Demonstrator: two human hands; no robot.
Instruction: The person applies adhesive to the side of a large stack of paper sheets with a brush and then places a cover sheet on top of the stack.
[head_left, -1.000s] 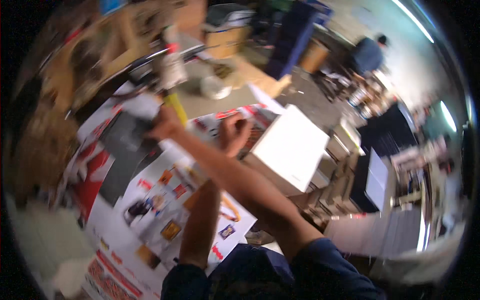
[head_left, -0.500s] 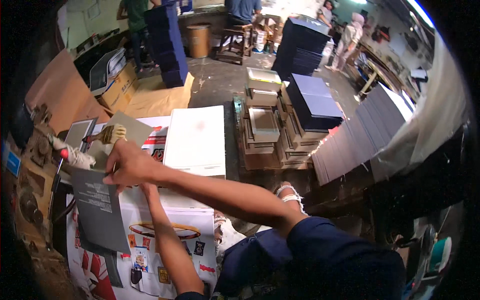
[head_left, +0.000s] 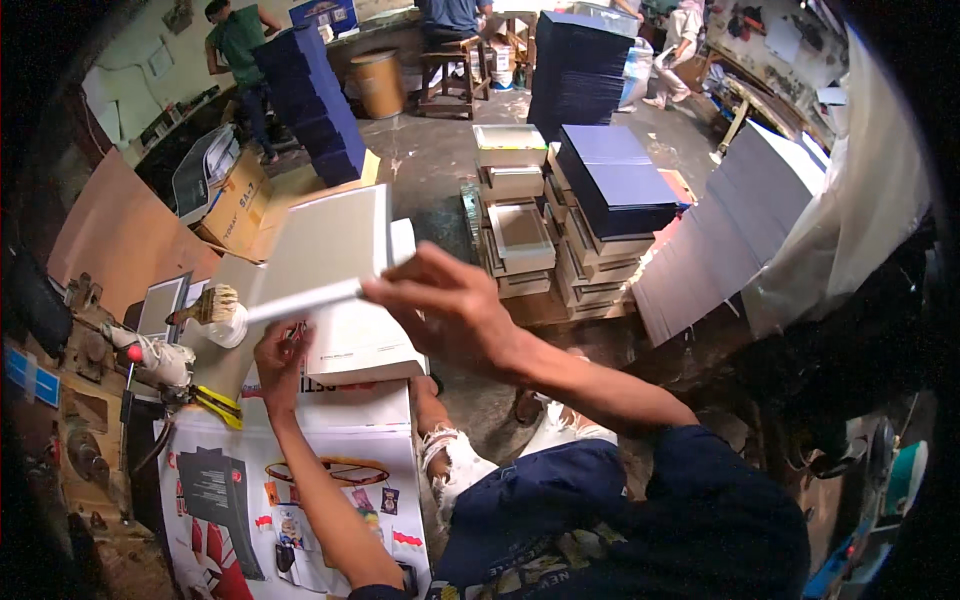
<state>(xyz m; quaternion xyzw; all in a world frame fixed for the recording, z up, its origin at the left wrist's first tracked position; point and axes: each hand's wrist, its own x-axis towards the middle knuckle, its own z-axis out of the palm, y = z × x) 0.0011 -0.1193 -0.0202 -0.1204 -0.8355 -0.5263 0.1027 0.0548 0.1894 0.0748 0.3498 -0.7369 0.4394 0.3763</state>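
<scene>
My right hand (head_left: 450, 312) grips the right edge of a flat grey board box (head_left: 320, 245) and holds it tilted up above a white stack (head_left: 355, 345) on the table. Just below the raised piece's lower edge, my left hand (head_left: 275, 362) reaches in with its fingers bent; I cannot tell whether it touches the piece. A glue brush (head_left: 205, 305) rests in a small white pot (head_left: 232, 325) just left of the raised piece. Printed sheets (head_left: 310, 480) cover the table under my left forearm.
Stacks of dark blue boxes (head_left: 610, 190) and open grey trays (head_left: 520, 235) stand on the floor ahead. Grey boards (head_left: 720, 240) fan out at the right. A tall blue stack (head_left: 310, 100), a cardboard carton (head_left: 235, 200), a drum (head_left: 380, 85) and people (head_left: 235, 40) are behind. Metal gear (head_left: 90, 400) lines the left.
My right hand has come back from the left side of the table and now holds the grey piece raised on edge. My left hand has moved up under it.
</scene>
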